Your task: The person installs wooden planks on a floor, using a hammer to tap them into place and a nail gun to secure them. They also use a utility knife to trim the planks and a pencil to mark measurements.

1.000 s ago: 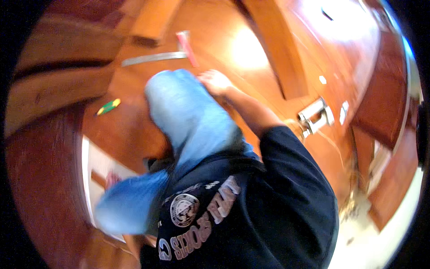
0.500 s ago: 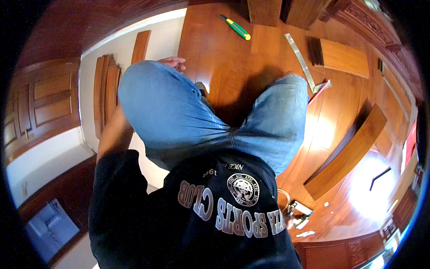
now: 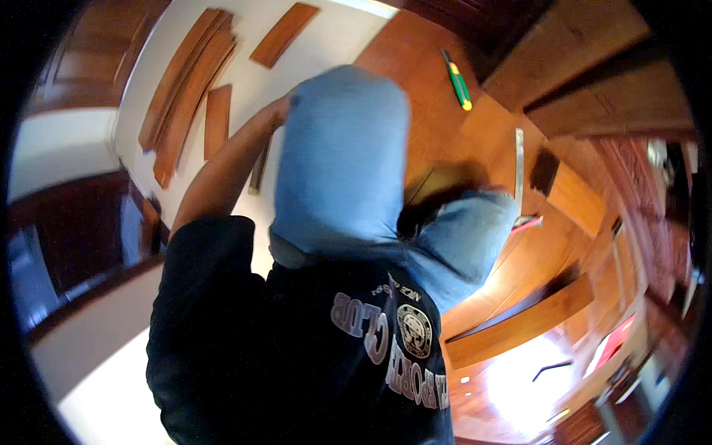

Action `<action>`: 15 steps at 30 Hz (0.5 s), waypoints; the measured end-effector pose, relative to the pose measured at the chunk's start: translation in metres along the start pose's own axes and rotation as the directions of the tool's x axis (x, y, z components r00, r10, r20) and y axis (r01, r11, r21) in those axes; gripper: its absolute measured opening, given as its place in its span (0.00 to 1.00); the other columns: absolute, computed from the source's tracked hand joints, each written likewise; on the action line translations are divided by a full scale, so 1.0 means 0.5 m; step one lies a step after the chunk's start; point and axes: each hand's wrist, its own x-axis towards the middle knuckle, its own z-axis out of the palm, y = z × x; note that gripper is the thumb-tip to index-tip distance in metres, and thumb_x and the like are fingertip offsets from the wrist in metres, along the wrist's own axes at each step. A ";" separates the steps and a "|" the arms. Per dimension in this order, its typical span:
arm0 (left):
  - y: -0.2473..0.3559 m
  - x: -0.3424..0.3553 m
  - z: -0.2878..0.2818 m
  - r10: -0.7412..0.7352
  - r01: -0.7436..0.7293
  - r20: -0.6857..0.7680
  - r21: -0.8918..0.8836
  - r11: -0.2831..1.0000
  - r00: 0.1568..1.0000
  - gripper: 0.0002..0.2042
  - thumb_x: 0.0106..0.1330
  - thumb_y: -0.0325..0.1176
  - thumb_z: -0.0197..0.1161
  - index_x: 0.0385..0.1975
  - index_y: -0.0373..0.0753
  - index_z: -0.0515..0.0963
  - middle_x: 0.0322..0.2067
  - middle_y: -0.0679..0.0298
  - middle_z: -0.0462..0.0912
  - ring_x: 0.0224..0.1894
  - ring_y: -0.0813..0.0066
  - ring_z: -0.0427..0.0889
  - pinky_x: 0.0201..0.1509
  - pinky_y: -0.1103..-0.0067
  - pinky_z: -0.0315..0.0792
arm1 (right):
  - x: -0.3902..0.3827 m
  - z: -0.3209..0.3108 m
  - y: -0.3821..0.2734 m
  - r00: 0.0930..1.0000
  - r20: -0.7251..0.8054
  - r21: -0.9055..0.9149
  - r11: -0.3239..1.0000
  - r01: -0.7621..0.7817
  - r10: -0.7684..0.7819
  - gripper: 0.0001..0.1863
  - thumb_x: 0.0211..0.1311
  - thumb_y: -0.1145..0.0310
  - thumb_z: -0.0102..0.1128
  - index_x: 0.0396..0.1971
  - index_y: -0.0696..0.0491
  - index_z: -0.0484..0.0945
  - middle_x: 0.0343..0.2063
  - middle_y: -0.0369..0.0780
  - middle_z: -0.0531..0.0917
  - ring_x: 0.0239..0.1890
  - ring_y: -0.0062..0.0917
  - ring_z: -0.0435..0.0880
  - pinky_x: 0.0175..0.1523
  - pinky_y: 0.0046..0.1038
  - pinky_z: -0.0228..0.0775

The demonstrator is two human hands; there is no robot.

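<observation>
Looking down past a dark printed shirt and blue-jeaned knees (image 3: pixel 337 163): the left arm (image 3: pixel 222 170) reaches forward, its hand hidden behind the knee, grip impossible to tell. Beyond lie reddish-brown wooden flooring strips (image 3: pixel 185 89) on pale underlay; a green-and-yellow marker (image 3: pixel 457 80) rests on laid boards. The right hand is unseen.

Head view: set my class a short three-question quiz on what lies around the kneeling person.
1. True or false: the green and yellow pen-shaped tool lies on the brown wooden floor.
2. The stack of long brown wooden planks lies on: A) a white sheet; B) a red chair; C) a metal tray.
3. Fill in: the bare left forearm reaches past the person's light-blue-jeaned ____.
Key: 1 true; 2 A; 3 knee.
</observation>
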 end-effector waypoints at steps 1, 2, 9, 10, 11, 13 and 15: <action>-0.017 -0.022 0.016 -0.116 0.142 -0.158 0.160 0.977 0.981 0.22 0.69 0.40 0.67 0.59 0.36 0.79 0.56 0.50 0.83 0.59 0.54 0.82 0.61 0.61 0.78 | 0.012 -0.004 -0.039 0.999 -0.001 0.029 0.999 0.033 -0.033 0.30 0.62 0.61 0.65 0.63 0.59 0.76 0.55 0.50 0.82 0.52 0.40 0.83 0.57 0.43 0.78; -0.016 -0.058 0.034 -0.217 0.316 -0.325 0.290 0.904 0.920 0.21 0.68 0.39 0.67 0.58 0.35 0.79 0.57 0.48 0.82 0.59 0.51 0.81 0.62 0.59 0.77 | 0.019 -0.009 -0.073 0.999 0.003 0.063 0.997 0.054 -0.055 0.30 0.62 0.61 0.65 0.63 0.59 0.77 0.55 0.50 0.82 0.52 0.40 0.84 0.56 0.43 0.79; -0.264 -0.396 0.107 -0.566 0.939 -0.751 0.239 0.245 0.339 0.34 0.66 0.49 0.65 0.66 0.36 0.65 0.56 0.40 0.77 0.61 0.39 0.78 0.65 0.49 0.71 | 0.048 -0.021 -0.345 0.979 0.065 0.246 0.954 0.173 -0.195 0.30 0.62 0.61 0.65 0.62 0.59 0.77 0.52 0.49 0.84 0.51 0.39 0.84 0.55 0.42 0.80; -0.285 -0.428 0.121 -0.540 0.935 -0.769 0.220 0.277 0.341 0.34 0.66 0.49 0.65 0.66 0.37 0.64 0.57 0.41 0.76 0.61 0.39 0.78 0.65 0.48 0.70 | 0.046 -0.026 -0.388 0.973 0.080 0.260 0.946 0.191 -0.218 0.29 0.62 0.61 0.65 0.62 0.59 0.77 0.52 0.49 0.84 0.51 0.38 0.85 0.55 0.42 0.80; -0.311 -0.442 0.131 -0.508 0.923 -0.783 0.215 0.319 0.359 0.34 0.66 0.49 0.65 0.66 0.37 0.64 0.57 0.41 0.76 0.61 0.39 0.78 0.65 0.47 0.70 | 0.039 -0.033 -0.426 0.968 0.080 0.284 0.936 0.207 -0.238 0.29 0.62 0.61 0.65 0.62 0.59 0.77 0.52 0.49 0.84 0.51 0.38 0.85 0.55 0.42 0.80; -0.362 -0.441 0.133 -0.457 0.882 -0.789 0.215 0.419 0.410 0.33 0.67 0.49 0.65 0.67 0.40 0.63 0.56 0.40 0.76 0.60 0.38 0.78 0.64 0.48 0.71 | 0.020 -0.049 -0.500 0.956 0.080 0.326 0.913 0.244 -0.284 0.29 0.62 0.61 0.65 0.62 0.59 0.77 0.51 0.49 0.85 0.50 0.38 0.85 0.54 0.42 0.80; -0.383 -0.391 0.104 -0.429 0.862 -0.798 0.206 0.464 0.422 0.29 0.68 0.47 0.64 0.64 0.40 0.66 0.55 0.43 0.77 0.58 0.38 0.79 0.60 0.48 0.75 | 0.002 -0.049 -0.573 0.939 0.085 0.363 0.888 0.281 -0.332 0.29 0.62 0.61 0.65 0.62 0.59 0.77 0.50 0.49 0.85 0.50 0.37 0.85 0.54 0.42 0.80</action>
